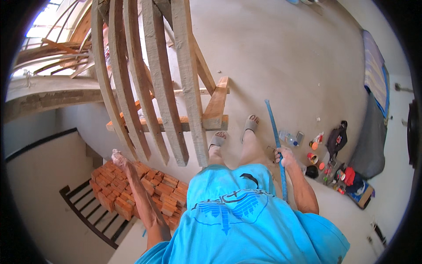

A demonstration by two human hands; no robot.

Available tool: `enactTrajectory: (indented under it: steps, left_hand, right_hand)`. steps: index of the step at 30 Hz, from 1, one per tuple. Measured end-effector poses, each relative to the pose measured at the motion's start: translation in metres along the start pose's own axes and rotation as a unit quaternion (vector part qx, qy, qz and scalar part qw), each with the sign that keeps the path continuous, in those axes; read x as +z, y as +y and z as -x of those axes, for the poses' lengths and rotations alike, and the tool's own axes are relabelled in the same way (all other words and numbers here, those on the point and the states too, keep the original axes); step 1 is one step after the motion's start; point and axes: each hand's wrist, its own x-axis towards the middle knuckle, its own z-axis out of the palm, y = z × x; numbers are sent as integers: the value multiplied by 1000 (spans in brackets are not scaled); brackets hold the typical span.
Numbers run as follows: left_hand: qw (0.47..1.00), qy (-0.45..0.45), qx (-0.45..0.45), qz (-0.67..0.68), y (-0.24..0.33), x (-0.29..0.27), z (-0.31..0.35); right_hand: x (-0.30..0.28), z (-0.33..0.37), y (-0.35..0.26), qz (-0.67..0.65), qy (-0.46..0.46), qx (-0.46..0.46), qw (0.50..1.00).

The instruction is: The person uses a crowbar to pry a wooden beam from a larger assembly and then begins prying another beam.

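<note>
My right hand [286,158] is wrapped round a long, slim blue rod [274,127], whose upper end points away from me over the floor. The rod's lower end runs down beside my blue shirt. Out to the left, my left hand [119,159] is closed, its fingers pale; what they hold, if anything, is too small to make out. It appears above the far edge of a big stack of orange-red bricks [115,187]. Just ahead of that hand are the lower ends of several rough wooden beams [163,88].
A wooden crosspiece [167,125] and a short plank [216,105] stand by my sandalled feet. On the right floor lie a water bottle [289,138], a dark bag [337,140] and other small items. A dark railing [90,213] and a stairwell are at left.
</note>
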Motion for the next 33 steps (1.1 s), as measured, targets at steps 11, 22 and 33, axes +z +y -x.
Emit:
enactTrajectory:
  steps: [11,22,33]
  left_hand:
    - [824,-131,533,-140,264,122,219]
    - [737,-332,516,-285,226,207,259]
    - [729,-306,534,-299,238,212,263]
  right_hand:
    - [-47,-59,-57,154,29,-12,988]
    - [-56,-27,-88,201,-28,-97,974]
    - [-95,-16,-126,221,-19,-200,954]
